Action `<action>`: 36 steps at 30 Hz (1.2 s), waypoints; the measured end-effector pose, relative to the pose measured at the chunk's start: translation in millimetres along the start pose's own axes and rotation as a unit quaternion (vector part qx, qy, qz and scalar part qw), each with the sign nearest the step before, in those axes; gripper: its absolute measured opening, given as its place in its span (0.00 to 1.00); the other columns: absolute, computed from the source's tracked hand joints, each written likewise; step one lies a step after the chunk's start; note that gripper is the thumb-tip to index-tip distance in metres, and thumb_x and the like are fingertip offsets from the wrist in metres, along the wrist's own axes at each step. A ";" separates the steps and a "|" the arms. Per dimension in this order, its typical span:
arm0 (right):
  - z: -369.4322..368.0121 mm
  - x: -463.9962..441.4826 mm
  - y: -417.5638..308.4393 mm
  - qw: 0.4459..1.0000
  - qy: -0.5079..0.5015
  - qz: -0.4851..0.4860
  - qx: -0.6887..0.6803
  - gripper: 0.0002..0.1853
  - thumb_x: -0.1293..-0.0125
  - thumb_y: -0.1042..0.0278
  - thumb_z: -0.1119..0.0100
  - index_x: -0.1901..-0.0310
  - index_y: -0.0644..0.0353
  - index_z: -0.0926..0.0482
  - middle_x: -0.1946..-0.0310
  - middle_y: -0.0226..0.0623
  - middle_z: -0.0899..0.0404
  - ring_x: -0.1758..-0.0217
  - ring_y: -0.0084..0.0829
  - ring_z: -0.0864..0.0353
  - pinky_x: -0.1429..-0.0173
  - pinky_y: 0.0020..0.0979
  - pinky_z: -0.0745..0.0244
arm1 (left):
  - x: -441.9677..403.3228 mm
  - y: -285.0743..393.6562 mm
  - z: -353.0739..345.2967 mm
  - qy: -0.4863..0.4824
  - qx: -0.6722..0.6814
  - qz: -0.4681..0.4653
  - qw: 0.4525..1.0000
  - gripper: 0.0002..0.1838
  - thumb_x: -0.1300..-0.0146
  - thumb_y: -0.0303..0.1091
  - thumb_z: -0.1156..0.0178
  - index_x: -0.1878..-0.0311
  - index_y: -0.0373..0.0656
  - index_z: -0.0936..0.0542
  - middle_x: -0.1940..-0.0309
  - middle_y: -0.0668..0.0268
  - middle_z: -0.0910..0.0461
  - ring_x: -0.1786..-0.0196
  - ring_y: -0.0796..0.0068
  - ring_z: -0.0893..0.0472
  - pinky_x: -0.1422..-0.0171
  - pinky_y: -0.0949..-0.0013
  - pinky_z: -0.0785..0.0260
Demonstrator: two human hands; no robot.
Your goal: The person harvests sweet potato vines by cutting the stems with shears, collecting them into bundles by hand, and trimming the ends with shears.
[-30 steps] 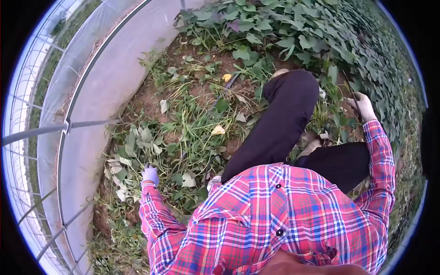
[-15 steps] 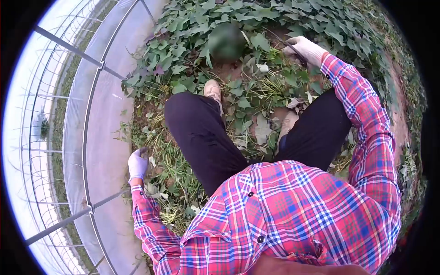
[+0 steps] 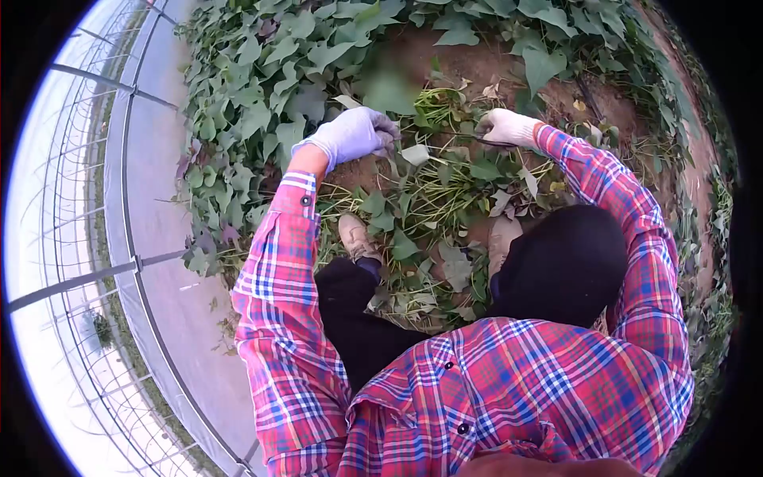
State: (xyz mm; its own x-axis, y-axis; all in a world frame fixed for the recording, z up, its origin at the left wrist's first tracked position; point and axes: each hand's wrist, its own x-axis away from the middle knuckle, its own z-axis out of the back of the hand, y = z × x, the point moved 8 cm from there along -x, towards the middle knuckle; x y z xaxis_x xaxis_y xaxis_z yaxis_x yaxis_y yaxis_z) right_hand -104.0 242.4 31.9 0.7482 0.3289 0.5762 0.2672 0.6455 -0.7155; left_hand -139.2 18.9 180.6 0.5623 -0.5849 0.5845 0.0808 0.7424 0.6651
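Note:
My left hand [image 3: 354,137], in a pale glove with dirty grey fingertips, is over the vines with its fingers curled. What it grips, if anything, is hidden. Across a narrow gap, my right hand [image 3: 509,127], also gloved, is closed around a slim dark tool [image 3: 497,144]; its kind is unclear as most of it is covered. Between and below the hands lie cut leafy stems [image 3: 437,187] and a pale upturned leaf [image 3: 415,154]. Bunched green stems [image 3: 435,107] stand just beyond, near a blurred patch.
Dense leafy vines [image 3: 262,103] grow ahead and to the left, with bare soil [image 3: 477,63] showing among them. My shoes [image 3: 358,237] rest among the stems. Along the left runs plastic sheeting [image 3: 159,167] with a metal pipe frame [image 3: 135,262].
My left hand has swung up from low at the left to the vines in front of me. My right hand has come lower, closer to the stems, still holding the dark tool. The view has shifted.

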 end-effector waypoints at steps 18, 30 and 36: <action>20.0 -53.7 142.4 0.759 0.153 -0.037 -0.632 0.16 0.36 0.65 0.38 0.51 0.63 0.27 0.68 0.28 0.23 0.81 0.15 0.28 0.82 0.14 0.36 | -229.5 -135.5 -147.9 0.168 -0.026 0.042 0.985 0.37 0.44 0.45 0.33 0.35 0.39 0.33 0.36 0.47 0.34 0.37 0.51 0.29 0.34 0.58 0.37; 52.5 1.6 60.6 0.691 0.198 0.189 -0.669 0.16 0.28 0.71 0.54 0.42 0.66 0.34 0.66 0.29 0.26 0.72 0.11 0.28 0.68 0.11 0.27 | -145.7 -48.2 -186.5 0.023 -0.337 -0.006 0.941 0.34 0.49 0.43 0.32 0.36 0.53 0.29 0.29 0.51 0.44 0.34 0.53 0.32 0.37 0.47 0.36; -18.8 -12.8 55.0 0.882 0.059 0.016 -0.468 0.21 0.32 0.57 0.42 0.46 0.64 0.27 0.74 0.29 0.26 0.84 0.15 0.31 0.82 0.18 0.41 | -109.4 1.1 -93.3 0.095 -0.230 -0.136 0.959 0.24 0.48 0.43 0.32 0.47 0.49 0.20 0.46 0.56 0.22 0.44 0.59 0.24 0.42 0.52 0.32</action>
State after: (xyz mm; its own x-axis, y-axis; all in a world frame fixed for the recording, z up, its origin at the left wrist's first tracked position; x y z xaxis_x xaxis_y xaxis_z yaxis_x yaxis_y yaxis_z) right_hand -87.4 260.8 -22.2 0.8072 0.2271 0.5449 0.5882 -0.2315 -0.7749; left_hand -123.9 114.2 74.0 0.6051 -0.7401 0.2933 0.5761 0.6614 0.4803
